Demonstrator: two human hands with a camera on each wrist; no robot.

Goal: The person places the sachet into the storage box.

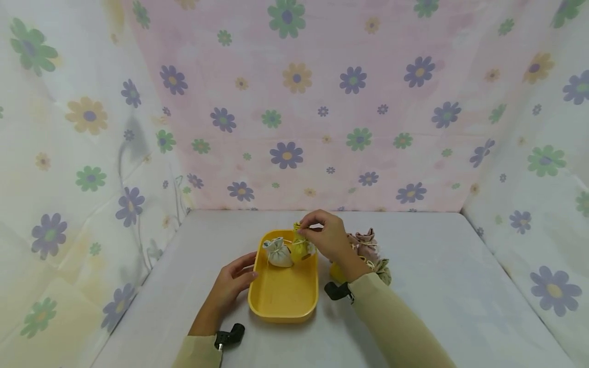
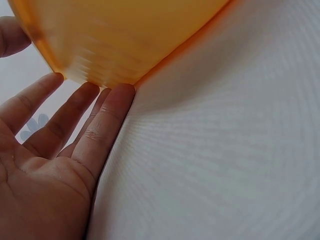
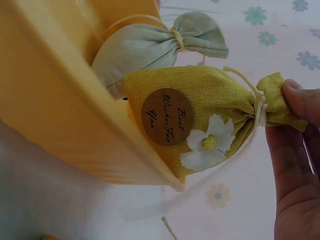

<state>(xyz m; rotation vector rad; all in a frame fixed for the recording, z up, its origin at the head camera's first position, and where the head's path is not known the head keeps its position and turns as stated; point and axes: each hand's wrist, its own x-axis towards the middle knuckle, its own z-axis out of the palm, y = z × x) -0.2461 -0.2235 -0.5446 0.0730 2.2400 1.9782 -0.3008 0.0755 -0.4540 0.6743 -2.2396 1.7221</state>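
My right hand [image 1: 329, 237] pinches the gathered top of a yellow drawstring pouch [image 3: 210, 100] between thumb and fingers. This pouch hangs over the far right part of a yellow plastic tray [image 1: 282, 299]. A white cloth flower and a round brown "Best Wishes For You" label show on it in the right wrist view. Beside it, a pale grey-white pouch [image 1: 279, 256] tied with cord lies inside the tray's far end. My left hand [image 1: 227, 283] touches the tray's left side, its fingertips against the outer wall in the left wrist view, with the fingers mostly straight.
To the right of the tray sit more pouches: a pink one [image 1: 368, 246], a green one [image 1: 383, 271] and a yellow one [image 1: 337, 273] partly hidden by my right wrist. Flower-printed fabric [image 1: 322, 168] encloses the white table [image 1: 437, 286] at the back and sides.
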